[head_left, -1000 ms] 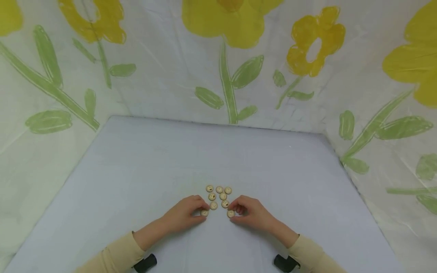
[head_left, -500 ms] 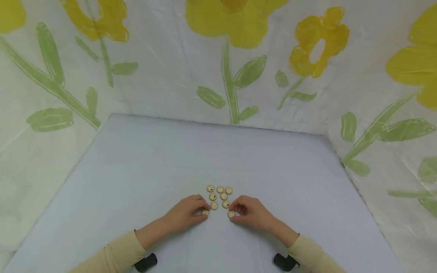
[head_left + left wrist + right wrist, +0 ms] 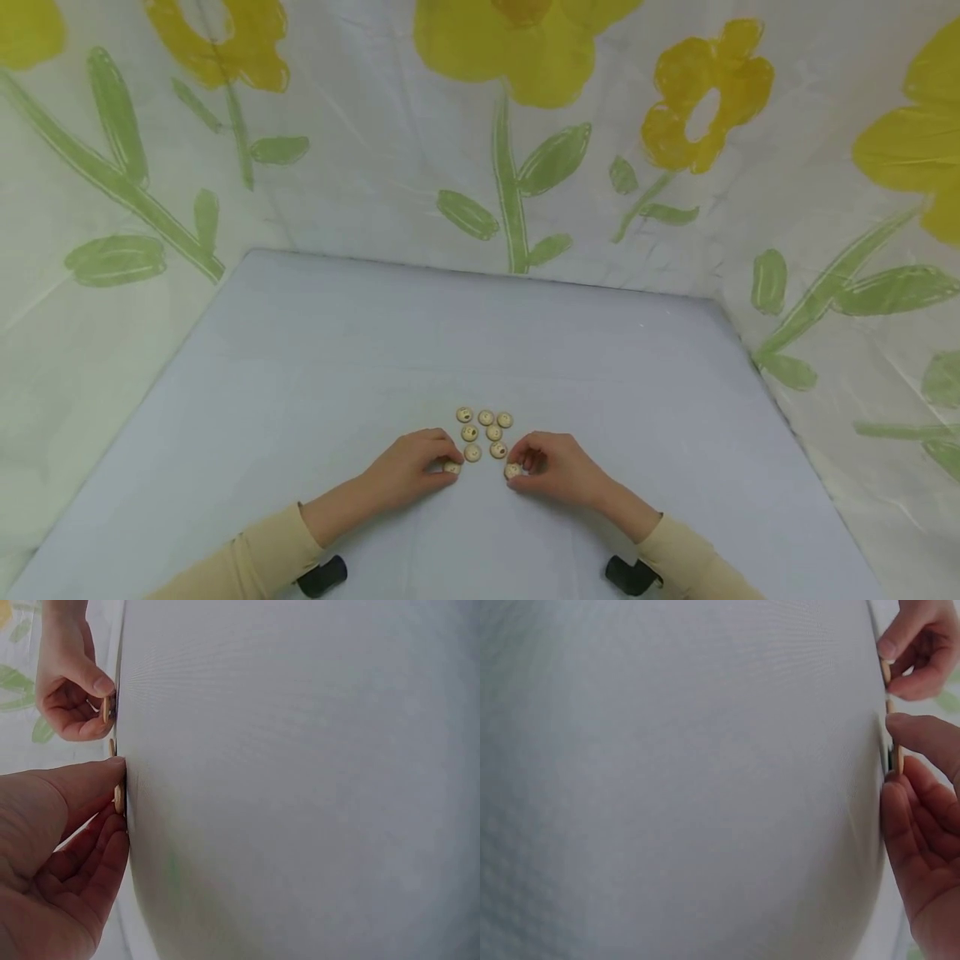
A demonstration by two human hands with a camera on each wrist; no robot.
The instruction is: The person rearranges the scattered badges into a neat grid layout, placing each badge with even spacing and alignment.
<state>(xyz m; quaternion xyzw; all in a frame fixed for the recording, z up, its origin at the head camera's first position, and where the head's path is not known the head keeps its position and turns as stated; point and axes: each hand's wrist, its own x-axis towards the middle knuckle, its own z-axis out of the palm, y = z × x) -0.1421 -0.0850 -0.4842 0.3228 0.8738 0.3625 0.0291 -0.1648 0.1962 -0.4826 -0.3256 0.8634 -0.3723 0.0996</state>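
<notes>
Small round pale wooden discs with dark face-like marks lie in a cluster on the table. My left hand (image 3: 414, 463) pinches the near-left disc (image 3: 452, 468) between thumb and fingertips at its edges. Opposite it, my right hand (image 3: 558, 468) pinches the near-right disc (image 3: 512, 472) the same way. From the right wrist view, that disc (image 3: 898, 759) appears slightly off the surface; the left wrist view shows the other disc (image 3: 119, 798) edge-on, close to the tabletop. Between and beyond the hands are several more discs, including one (image 3: 472, 452) near my left fingertips and one (image 3: 498, 450) near my right.
The pale table (image 3: 360, 350) stretches away to a back edge, where a white curtain (image 3: 360, 192) printed with yellow flowers hangs. Farther discs (image 3: 486, 417) sit in loose rows. Black wrist devices (image 3: 322, 577) show below both sleeves.
The head view has shifted slightly. My right hand and its disc have edged a little to the right of the neighbouring discs; the left hand keeps nearly the same place.
</notes>
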